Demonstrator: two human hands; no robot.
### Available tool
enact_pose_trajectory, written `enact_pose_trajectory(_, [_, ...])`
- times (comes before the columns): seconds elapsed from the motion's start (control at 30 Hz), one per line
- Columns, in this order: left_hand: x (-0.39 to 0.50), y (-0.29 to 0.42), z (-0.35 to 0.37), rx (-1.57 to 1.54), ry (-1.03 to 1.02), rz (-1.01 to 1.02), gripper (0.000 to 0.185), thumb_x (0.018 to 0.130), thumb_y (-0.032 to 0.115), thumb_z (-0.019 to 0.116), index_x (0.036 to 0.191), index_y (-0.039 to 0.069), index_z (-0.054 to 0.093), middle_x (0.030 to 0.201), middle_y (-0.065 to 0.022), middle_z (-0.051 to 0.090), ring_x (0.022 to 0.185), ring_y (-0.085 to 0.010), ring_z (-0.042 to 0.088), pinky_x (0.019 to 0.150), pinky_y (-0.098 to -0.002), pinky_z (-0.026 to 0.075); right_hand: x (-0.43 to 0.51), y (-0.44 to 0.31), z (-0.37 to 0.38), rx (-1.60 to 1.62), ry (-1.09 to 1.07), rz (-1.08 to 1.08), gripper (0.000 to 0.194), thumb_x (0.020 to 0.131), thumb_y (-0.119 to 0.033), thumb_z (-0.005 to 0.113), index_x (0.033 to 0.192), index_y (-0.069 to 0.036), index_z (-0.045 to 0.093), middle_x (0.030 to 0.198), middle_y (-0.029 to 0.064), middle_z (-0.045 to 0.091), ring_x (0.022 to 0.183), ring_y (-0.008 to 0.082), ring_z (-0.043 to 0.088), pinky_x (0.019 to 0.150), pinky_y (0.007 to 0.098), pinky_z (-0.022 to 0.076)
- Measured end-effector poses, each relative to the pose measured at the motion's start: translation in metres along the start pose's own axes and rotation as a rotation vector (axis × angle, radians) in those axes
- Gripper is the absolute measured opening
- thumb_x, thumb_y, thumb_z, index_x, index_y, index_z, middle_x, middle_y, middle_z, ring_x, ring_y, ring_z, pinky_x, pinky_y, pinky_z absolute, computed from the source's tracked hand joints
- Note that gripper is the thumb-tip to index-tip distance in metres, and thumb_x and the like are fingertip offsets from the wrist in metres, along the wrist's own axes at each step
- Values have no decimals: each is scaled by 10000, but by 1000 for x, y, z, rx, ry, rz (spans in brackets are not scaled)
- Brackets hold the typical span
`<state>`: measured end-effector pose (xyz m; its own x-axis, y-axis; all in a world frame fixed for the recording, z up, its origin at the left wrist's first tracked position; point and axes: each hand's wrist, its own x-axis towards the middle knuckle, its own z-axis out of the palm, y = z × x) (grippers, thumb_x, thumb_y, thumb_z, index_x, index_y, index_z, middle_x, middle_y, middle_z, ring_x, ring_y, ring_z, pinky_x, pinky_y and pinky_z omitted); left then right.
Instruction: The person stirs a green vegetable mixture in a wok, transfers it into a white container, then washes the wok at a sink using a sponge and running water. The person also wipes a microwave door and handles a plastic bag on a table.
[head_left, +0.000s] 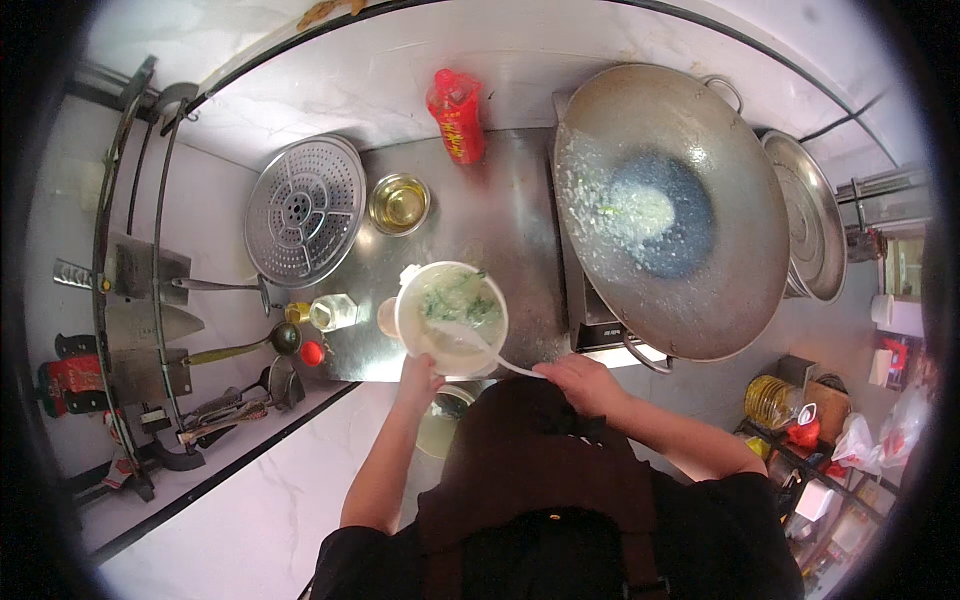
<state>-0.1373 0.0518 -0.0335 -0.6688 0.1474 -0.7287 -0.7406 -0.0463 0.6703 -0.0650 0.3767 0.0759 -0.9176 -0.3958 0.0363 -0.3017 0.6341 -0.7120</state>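
Observation:
My left hand (420, 382) grips the near rim of a white bowl (401, 330), which holds a pale green, soupy mixture with leafy greens (457, 300). In my right hand (581, 379) is the handle of a white spoon (517, 367); its head rests in the mixture. The bowl is above the near part of the steel counter (517, 202). Right of it a large wok (735, 225) sits on a cooker (596, 322), with bubbling liquid and pale bits inside. Behind the bowl stands a small metal bowl of yellow liquid (400, 204).
A perforated steamer tray (304, 210) leans at the back left; a red-labelled bottle (457, 120) stands by the wall. Left are a glass jar (334, 311), a red lid (312, 352) and a rack with cleavers (150, 266) and a ladle (285, 339). A metal basin (810, 217) lies right of the wok.

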Motion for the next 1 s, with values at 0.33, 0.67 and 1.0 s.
enact_pose_trajectory(0.33, [-82,78,-19,-190,106,-92,341,747,16,451,1080,28,522,886,-57,562,624,-116,497,391,-203,280,18,-4,28,1134,277,612,237,996,-155,429,1163,-40,552,726,-28,490,610,60,435,550,214,376])
enact_pose_trajectory(0.67, [-107,92,-20,-54,91,-37,361,746,13,442,1100,-39,487,893,-140,576,577,-217,569,360,-218,292,17,-21,15,1327,108,461,280,1003,-158,421,1233,-36,524,736,-21,462,640,69,418,573,212,365])
enact_pose_trajectory(1.0, [-97,66,-9,-158,104,-85,468,744,38,437,1191,-103,435,948,-228,594,584,-299,618,337,-212,319,2,-37,-11,-15,127,-194,395,760,-22,542,1154,-29,571,862,111,606,802,294,602,713,385,507])
